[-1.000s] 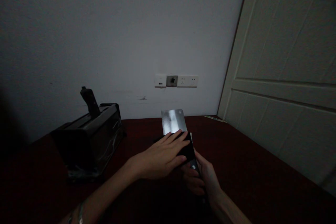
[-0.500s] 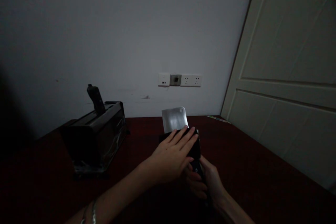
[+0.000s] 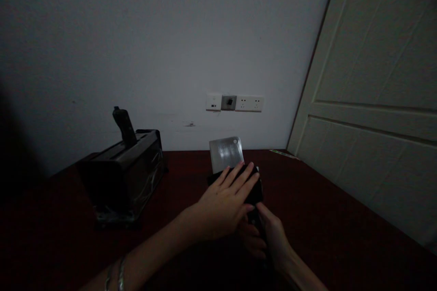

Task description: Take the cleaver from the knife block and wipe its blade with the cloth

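The wall [image 3: 153, 32] fills most of what I see, pale and plain, with a white panelled door [image 3: 375, 113] standing at an angle on my right. Below them runs the dark red desk [image 3: 324, 209], dim in this light. On its left part sits a black knife block [image 3: 124, 170] wrapped in clear film, with 1 dark handle [image 3: 124, 125] sticking up tilted from a slot; it is well apart from my hands. On the wall above the desk is a strip of sockets [image 3: 235, 102], 1 of them grey among white ones.

In the middle of the desk, a cleaver [image 3: 226, 153] points away from me, its bright steel blade showing beyond a black sheath [image 3: 254, 188] that covers the nearer part of it. My left hand [image 3: 223, 204] lies flat and spread on top of that sheath, fingers straight, pressing rather than clasping. My right hand [image 3: 269, 236] has its grip closed around the cleaver's dark handle just behind the sheath, half hidden under my left palm.
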